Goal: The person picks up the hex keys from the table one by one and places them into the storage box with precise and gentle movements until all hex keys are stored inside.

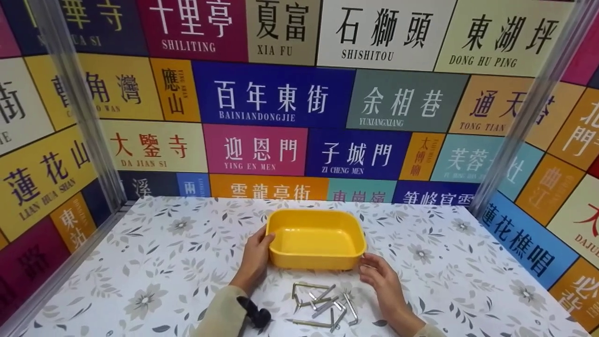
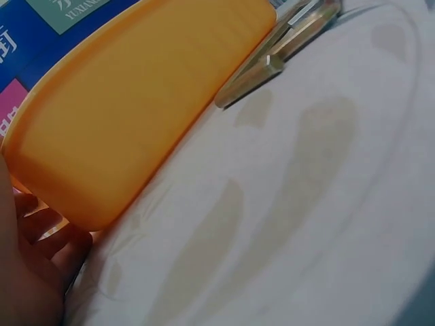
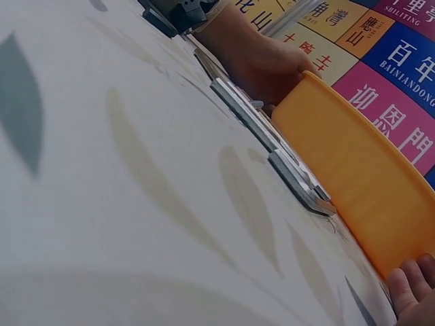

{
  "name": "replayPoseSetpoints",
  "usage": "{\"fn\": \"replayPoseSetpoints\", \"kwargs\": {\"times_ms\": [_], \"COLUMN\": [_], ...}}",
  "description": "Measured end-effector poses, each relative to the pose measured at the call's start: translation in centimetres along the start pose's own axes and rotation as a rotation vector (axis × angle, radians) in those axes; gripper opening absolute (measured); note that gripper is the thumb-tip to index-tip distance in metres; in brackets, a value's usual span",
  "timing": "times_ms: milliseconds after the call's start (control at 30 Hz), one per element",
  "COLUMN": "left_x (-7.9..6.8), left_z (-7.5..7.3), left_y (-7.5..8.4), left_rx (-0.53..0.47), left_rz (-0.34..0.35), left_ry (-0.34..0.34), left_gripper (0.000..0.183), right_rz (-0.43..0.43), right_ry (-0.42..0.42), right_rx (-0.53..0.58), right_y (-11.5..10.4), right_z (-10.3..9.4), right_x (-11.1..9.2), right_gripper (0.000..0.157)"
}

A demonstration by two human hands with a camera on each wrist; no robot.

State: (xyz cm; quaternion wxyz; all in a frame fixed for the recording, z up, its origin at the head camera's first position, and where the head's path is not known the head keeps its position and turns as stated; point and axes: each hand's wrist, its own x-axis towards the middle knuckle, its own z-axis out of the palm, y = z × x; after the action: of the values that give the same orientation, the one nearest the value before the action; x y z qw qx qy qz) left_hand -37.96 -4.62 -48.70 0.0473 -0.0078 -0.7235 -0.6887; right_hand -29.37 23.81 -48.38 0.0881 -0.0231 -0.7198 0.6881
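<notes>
On the left, a pale sleeve point(image 1: 217, 312) ends at a wrist with a small black thing point(image 1: 256, 314) on it. The left hand point(image 1: 254, 258) pinches the left end of a yellow tub point(image 1: 314, 262), with the thumb up by the rim and the other fingers on the outside. The tub is in the middle, on the far side of a loose heap of metal keys point(image 1: 326, 307). It is a long box with round corners, smooth walls, a shiny inside and a thin lip all the way round. Little white spots of light shine on its floor. From the head it looks bright yellow, but in both wrist views its outside wall looks more orange. I cannot tell if its bottom sits flat on the worktop point(image 1: 421, 255), which is white with grey leaves and flowers, or is a tiny bit up. The metal keys lie on the worktop near the front of the tub, between the two hands. They are bent like a letter L, with a long leg and a short leg. Some are gold and some are silver, and they point every which way, some crossing over others. On the right, the right hand point(image 1: 383, 283) is at the tub's near right corner, its fingers loose, a bit bent and a little spread. I cannot tell if the tips touch the wall
</notes>
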Motion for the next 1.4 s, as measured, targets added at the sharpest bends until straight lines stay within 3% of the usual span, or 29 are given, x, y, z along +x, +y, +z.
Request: {"fn": "replayPoseSetpoints", "kwargs": {"times_ms": [233,367,500,667,800,933,1167,1400], "left_x": [-0.7,-0.6,-0.4,-0.3,-0.2,-0.3,-0.4,-0.5], "left_z": [-0.1,-0.4,-0.6,-0.6,-0.3,0.0,0.0,0.0], "left_y": [0.0,0.4,0.9,0.9,0.5,0.0,-0.1,0.0], "left_rx": [0.031,0.034,0.034,0.021,0.012,0.013,0.015,0.019], "left_rz": [-0.027,-0.021,-0.008,0.022,-0.013,-0.026,0.016,0.019], "left_ry": [0.002,0.002,0.032,0.025,0.019,0.028,0.042,0.016], "left_gripper": [0.054,0.054,0.054,0.054,0.055,0.055,0.054,0.054], "right_rz": [0.035,0.013,-0.088,-0.256,-0.304,-0.272,-0.247,-0.286], "right_ry": [0.007,0.002,-0.122,-0.371,-0.555,-0.68,-0.773,-0.793], "right_rx": [-0.046,-0.119,-0.263,-0.434,-0.43,-0.385,-0.344,-0.417], "right_y": [0.0,-0.8,-2.0,-3.6,-4.3,-4.4,-4.0,-2.5], "right_z": [0.3,0.7,1.6,2.8,4.0,5.4,6.7,6.7], "right_x": [-0.6,-0.7,-0.8,-0.7,-0.1,0.5,1.2,1.2], "right_gripper": [0.039,0.034,0.029,0.034,0.036,0.036,0.035,0.033]}}
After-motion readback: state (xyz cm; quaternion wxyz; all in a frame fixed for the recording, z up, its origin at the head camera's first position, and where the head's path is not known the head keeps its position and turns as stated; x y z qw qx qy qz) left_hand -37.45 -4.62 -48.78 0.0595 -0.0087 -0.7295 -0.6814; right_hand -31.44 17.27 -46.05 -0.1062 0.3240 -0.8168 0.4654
